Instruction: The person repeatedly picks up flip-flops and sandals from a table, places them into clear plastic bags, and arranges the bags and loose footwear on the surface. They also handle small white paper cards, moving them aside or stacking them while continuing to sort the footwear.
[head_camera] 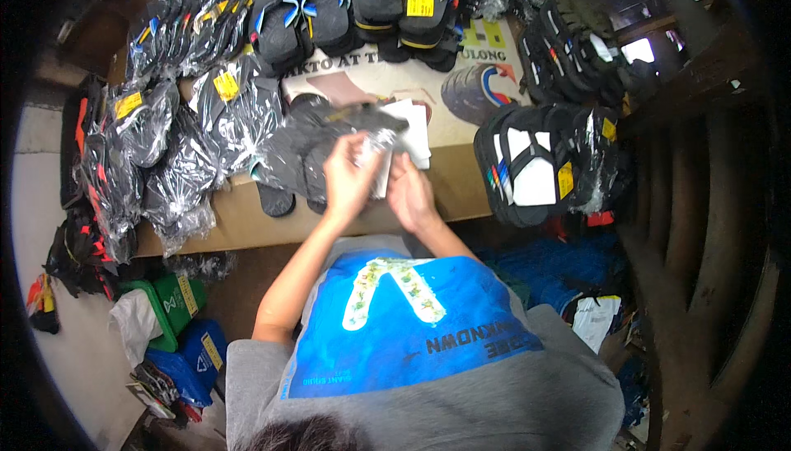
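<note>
My left hand (348, 173) is closed around bunched clear plastic (378, 141) at the near side of the table, blurred by motion. Beside it my right hand (409, 194) is raised, palm inward, against the edge of white paper or card (413, 133); whether it grips anything is unclear. A dark sandal (364, 117), partly in plastic, lies just beyond both hands. Black sandals in clear plastic (287, 157) are to the left of my left hand, and a bare black sole (275, 199) juts over the table's near edge.
Plastic-wrapped sandals (238, 96) cover the table's left side. Unwrapped sandals with blue straps (327, 9) and with yellow tags (426, 6) stand at the back. More sandals with white cards (530, 167) are stacked at the right. Green (176, 309) and blue bins (194, 358) stand lower left.
</note>
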Action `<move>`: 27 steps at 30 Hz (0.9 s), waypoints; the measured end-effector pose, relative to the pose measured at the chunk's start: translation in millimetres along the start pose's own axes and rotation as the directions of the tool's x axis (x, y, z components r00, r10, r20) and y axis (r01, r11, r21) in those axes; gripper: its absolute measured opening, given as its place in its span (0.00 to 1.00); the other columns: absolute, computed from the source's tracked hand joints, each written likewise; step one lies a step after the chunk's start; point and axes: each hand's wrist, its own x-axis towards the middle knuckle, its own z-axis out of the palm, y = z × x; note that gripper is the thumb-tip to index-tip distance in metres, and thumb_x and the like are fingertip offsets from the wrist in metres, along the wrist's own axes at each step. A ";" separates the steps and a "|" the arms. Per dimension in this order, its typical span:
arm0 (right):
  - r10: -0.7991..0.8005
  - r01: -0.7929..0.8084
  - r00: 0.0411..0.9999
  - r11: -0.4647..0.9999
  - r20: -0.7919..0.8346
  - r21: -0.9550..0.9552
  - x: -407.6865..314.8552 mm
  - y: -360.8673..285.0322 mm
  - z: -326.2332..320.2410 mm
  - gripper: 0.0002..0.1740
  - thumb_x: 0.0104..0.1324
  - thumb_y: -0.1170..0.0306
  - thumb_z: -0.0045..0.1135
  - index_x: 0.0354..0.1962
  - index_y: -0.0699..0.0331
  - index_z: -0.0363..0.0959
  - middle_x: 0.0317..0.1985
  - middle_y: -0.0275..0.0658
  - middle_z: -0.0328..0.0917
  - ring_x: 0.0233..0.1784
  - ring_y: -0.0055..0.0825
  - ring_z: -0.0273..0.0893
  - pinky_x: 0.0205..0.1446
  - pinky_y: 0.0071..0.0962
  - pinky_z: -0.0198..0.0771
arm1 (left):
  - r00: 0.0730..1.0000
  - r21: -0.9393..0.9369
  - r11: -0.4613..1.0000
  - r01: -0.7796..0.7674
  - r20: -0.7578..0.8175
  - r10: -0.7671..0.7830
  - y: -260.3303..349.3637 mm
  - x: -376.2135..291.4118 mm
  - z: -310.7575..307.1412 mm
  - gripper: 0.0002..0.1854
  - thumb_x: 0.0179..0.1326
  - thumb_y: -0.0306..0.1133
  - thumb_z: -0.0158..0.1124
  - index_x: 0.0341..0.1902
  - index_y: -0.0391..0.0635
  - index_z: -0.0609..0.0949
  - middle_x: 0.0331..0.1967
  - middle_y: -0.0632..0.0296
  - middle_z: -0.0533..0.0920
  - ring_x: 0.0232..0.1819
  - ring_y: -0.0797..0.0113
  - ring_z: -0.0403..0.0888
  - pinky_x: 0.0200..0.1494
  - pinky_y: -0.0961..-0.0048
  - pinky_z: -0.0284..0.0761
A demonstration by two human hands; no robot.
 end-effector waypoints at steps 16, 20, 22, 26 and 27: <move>-0.170 0.076 0.955 0.932 -0.243 -0.354 37.5 -225.4 -18.6 0.06 0.58 0.68 0.55 0.34 0.57 0.72 0.32 0.30 0.75 0.35 0.18 0.73 0.37 0.18 0.69 | 0.999 -0.116 0.993 -0.036 -0.022 0.033 45.1 42.2 -18.3 0.13 0.57 0.24 0.56 0.47 0.39 0.74 0.41 0.60 0.77 0.39 0.76 0.73 0.44 0.79 0.69; -0.351 0.336 0.935 0.923 -0.054 -0.188 96.4 -370.8 -7.0 0.16 0.60 0.66 0.51 0.45 0.62 0.68 0.47 0.41 0.73 0.49 0.35 0.72 0.49 0.34 0.71 | 0.961 0.091 0.991 0.098 -0.266 -0.071 -19.9 67.4 -59.6 0.13 0.58 0.27 0.55 0.47 0.38 0.74 0.36 0.63 0.76 0.36 0.74 0.71 0.43 0.77 0.68; -0.500 0.477 0.864 0.850 -0.058 -0.222 151.6 -442.1 6.9 0.13 0.61 0.67 0.48 0.42 0.64 0.68 0.43 0.40 0.74 0.44 0.33 0.74 0.45 0.33 0.72 | 0.933 0.226 0.950 0.216 -0.333 -0.133 -53.1 63.2 -74.8 0.14 0.58 0.27 0.56 0.48 0.37 0.73 0.36 0.62 0.75 0.36 0.73 0.71 0.43 0.76 0.68; -0.684 0.608 0.728 0.678 -0.051 -0.412 303.9 -544.6 29.0 0.08 0.58 0.75 0.39 0.33 0.67 0.67 0.34 0.43 0.73 0.33 0.36 0.74 0.36 0.36 0.73 | 0.870 0.285 0.899 0.334 -0.460 -0.177 -101.7 45.8 -88.4 0.15 0.58 0.26 0.55 0.49 0.36 0.72 0.40 0.57 0.74 0.37 0.69 0.72 0.43 0.74 0.68; -0.662 0.594 0.749 0.666 0.010 -0.451 339.5 -561.5 30.3 0.09 0.56 0.78 0.36 0.32 0.68 0.66 0.34 0.44 0.72 0.32 0.37 0.74 0.34 0.38 0.72 | 0.862 0.317 0.889 0.330 -0.485 -0.147 -109.1 41.9 -89.4 0.15 0.58 0.26 0.55 0.49 0.36 0.72 0.41 0.56 0.74 0.37 0.68 0.72 0.43 0.73 0.69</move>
